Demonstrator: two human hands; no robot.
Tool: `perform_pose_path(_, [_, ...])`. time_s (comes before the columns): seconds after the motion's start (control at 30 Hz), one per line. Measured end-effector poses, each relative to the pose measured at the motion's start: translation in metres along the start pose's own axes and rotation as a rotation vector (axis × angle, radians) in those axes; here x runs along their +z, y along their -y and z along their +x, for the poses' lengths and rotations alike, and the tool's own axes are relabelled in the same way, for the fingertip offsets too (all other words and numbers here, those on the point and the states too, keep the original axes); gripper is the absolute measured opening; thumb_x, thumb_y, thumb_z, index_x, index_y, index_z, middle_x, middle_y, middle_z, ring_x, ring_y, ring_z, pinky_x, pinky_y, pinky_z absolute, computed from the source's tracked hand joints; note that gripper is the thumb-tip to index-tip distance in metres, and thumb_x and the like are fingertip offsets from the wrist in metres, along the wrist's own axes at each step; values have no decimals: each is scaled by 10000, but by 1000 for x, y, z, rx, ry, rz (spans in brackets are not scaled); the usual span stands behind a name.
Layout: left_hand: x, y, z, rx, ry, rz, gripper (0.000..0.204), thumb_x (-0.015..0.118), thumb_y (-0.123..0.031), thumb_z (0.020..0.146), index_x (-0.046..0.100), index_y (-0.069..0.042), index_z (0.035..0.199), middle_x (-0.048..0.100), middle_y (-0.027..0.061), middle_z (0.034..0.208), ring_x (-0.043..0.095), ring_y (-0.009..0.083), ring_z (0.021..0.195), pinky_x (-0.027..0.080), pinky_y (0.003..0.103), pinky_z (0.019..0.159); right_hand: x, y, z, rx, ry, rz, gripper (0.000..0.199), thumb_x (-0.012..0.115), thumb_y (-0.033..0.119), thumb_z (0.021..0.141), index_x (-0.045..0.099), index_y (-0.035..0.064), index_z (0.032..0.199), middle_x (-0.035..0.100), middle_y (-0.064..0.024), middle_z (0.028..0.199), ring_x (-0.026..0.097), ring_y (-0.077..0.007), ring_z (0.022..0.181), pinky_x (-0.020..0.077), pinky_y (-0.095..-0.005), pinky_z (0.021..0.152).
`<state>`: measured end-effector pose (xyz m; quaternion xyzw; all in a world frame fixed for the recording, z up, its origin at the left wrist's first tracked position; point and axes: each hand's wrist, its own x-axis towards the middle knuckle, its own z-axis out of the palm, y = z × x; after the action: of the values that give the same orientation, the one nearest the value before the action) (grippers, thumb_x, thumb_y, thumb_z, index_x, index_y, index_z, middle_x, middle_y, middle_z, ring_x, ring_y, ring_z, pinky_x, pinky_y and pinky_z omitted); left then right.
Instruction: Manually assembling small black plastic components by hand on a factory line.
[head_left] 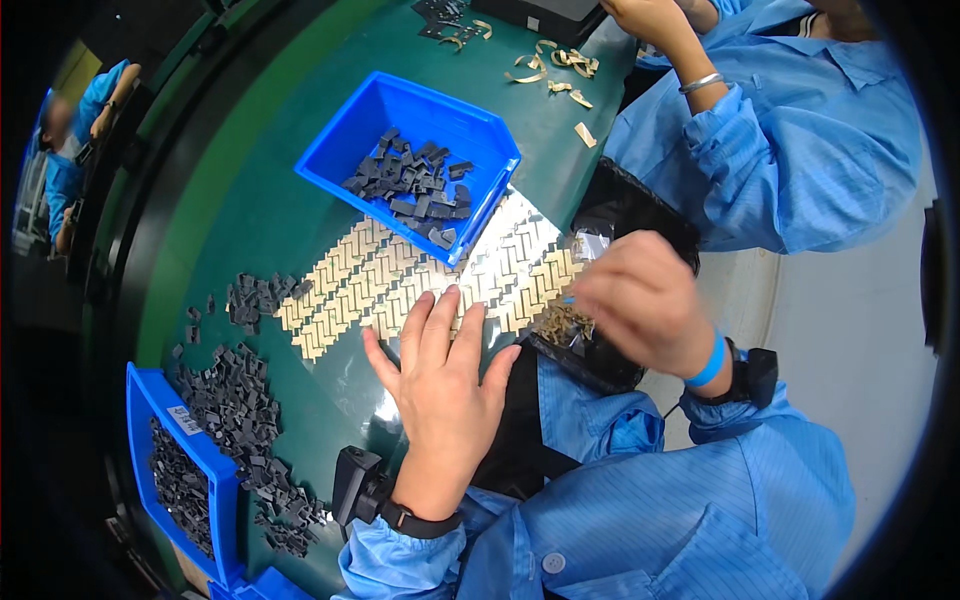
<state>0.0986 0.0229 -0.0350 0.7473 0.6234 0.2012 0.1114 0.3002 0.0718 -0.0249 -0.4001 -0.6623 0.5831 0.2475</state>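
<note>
A sheet of small tan adhesive pieces in a zigzag pattern (350,285) lies on the green table, part of its backing stripped to shiny white. My left hand (440,385) rests on the sheet's near edge, its fingers spread flat. My right hand (640,300), slightly blurred, hovers at the sheet's right end with its fingers pinched together. A tiny blue tip shows at its fingertips; what it belongs to is hidden. Below that hand, a dark container (590,365) holds many loose tan scraps. A blue bin (330,145) with small dark grey plastic parts overlaps the sheet's far edge.
Loose dark grey parts (235,410) lie heaped on the left, beside another blue bin (215,460) full of them. Tan strips (555,65) and a black box (550,15) are at the far side. A co-worker's arm (720,130) is at the upper right.
</note>
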Motion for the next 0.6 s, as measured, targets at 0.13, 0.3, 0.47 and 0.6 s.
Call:
perform_pose_path(0.13, [-6, 6, -7, -18, 42, -3, 438, 722, -271, 709, 612, -87, 1091, 522, 73, 1229, 425, 256, 1204, 125, 628, 1010, 27, -9, 13, -7, -17, -25, 163, 606, 177, 816, 543, 33, 774, 564, -64, 748, 501, -153, 657, 384, -254, 594])
perform_pose_path(0.3, [-14, 11, -19, -92, 40, -24, 407, 736, -240, 696, 636, -90, 1061, 533, 66, 1231, 432, 251, 1207, 89, 607, 1020, 39, -22, 22, -14, -23, -48, 155, 607, 169, 812, 546, 32, 777, 566, -67, 754, 505, -159, 664, 387, -258, 600])
perform_pose_path(0.47, [-13, 11, -18, -91, 36, -28, 402, 733, -237, 698, 635, -96, 1061, 531, 66, 1227, 428, 257, 1209, 89, 610, 1021, 36, -20, 26, -23, -41, -86, 146, 608, 162, 807, 549, 31, 779, 568, -69, 760, 508, -164, 671, 390, -261, 606])
perform_pose_path(0.6, [-6, 8, -18, -107, 4, -38, 376, 718, -248, 712, 639, -111, 1053, 519, 64, 1231, 416, 269, 1212, 91, 621, 1016, 32, -16, 29, -36, -54, -126, 140, 609, 155, 804, 552, 30, 781, 569, -71, 765, 511, -168, 677, 392, -264, 612])
